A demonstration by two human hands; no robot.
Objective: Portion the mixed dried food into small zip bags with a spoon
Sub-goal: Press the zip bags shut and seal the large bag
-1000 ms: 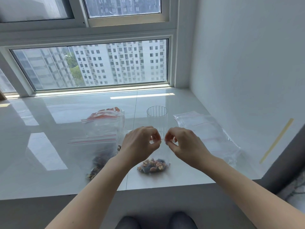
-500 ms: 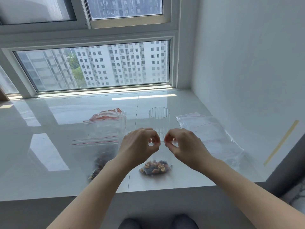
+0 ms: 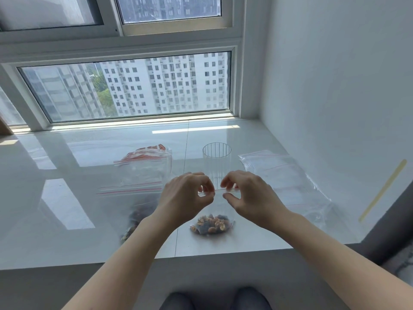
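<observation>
Hands at centre, near edge: left hand (image 3: 186,193) and right hand (image 3: 247,193) each pinch the top strip of a small zip bag (image 3: 212,222), thumb against fingertips, knuckles close together but not touching. Change from a second ago: slight; both hands sit in nearly the same pose, the gap between the pinches a little wider along the seal, which reads as the closure being pressed shut, so this portion looks done and ready to set aside. Contents of small zip bag: a low heap of mixed dried food (image 3: 211,223), nuts and dark pieces, resting on the white sill (image 3: 89,209). Behind the hands: ribbed clear glass (image 3: 216,163), upright, apparently empty; no spoon visible. Left of the hands: large zip bag (image 3: 138,193) with red seal lines, dark dried food at its near end, partly hidden by the left forearm; a red-printed packet (image 3: 145,154) beyond it. Right: flat stack of empty zip bags (image 3: 279,173).
</observation>
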